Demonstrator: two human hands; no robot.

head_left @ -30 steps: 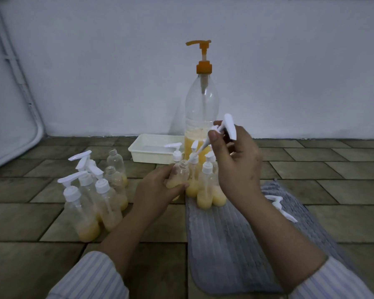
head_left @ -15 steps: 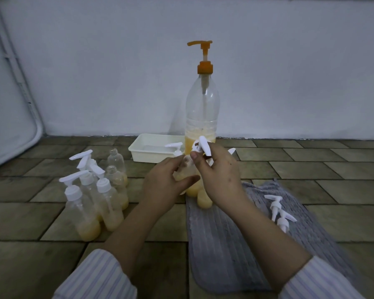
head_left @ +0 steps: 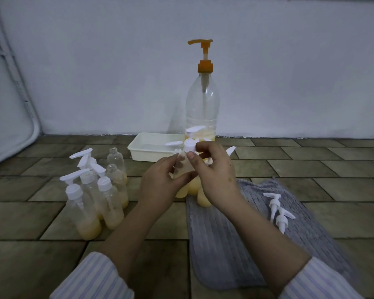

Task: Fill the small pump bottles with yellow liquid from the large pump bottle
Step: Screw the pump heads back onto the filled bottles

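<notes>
We see the left hand [head_left: 160, 186] wrapped around a small pump bottle [head_left: 183, 167], held upright above the tiled floor [head_left: 20, 212], a little yellow liquid at its base. The right hand [head_left: 214, 178] pinches the white pump cap [head_left: 190, 145] sitting on that bottle's neck. Just behind stands the large pump bottle [head_left: 202, 113] with its orange pump [head_left: 204, 55], yellow liquid low inside. A white tray [head_left: 138, 151] sits beside it. More small bottles [head_left: 91, 199] cluster to the left. Two loose pump heads [head_left: 277, 210] lie on the grey mat [head_left: 225, 244].
</notes>
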